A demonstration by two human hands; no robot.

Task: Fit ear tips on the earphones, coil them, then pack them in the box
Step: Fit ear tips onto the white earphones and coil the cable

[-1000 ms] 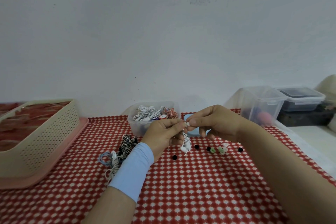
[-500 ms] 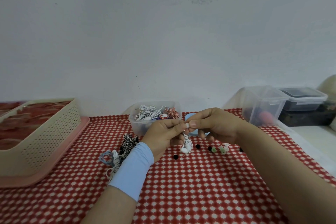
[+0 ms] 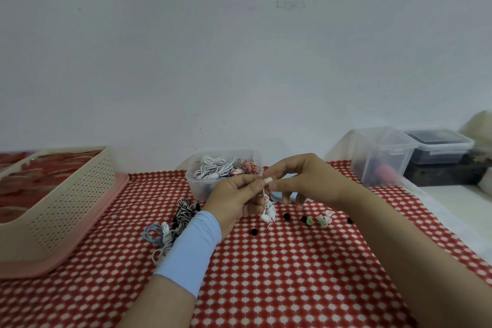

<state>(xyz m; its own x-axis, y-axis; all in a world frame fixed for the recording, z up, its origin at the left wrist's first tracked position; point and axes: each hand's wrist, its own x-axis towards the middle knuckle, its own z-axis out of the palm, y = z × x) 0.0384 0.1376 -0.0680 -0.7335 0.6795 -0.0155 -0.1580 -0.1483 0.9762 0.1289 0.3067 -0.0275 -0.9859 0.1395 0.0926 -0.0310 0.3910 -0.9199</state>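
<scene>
Your left hand (image 3: 234,200) pinches the white earphones (image 3: 268,212) near one bud. The cable and the other bud hang just below your fingers, above the cloth (image 3: 266,274). Your right hand (image 3: 311,181) pinches a small white tip (image 3: 268,181). I take it for a tip, but it is too small to be sure. It touches your left fingertips.

What matters for the push is that the tip lies directly right of the left grip. The line between the two pinches runs about level, left to right, so I judge the tip should go on along that line, right hand towards left.

The loose tips (image 3: 286,216) lie on the cloth beneath your right hand. The box (image 3: 198,189) sits just behind your left hand.
</scene>
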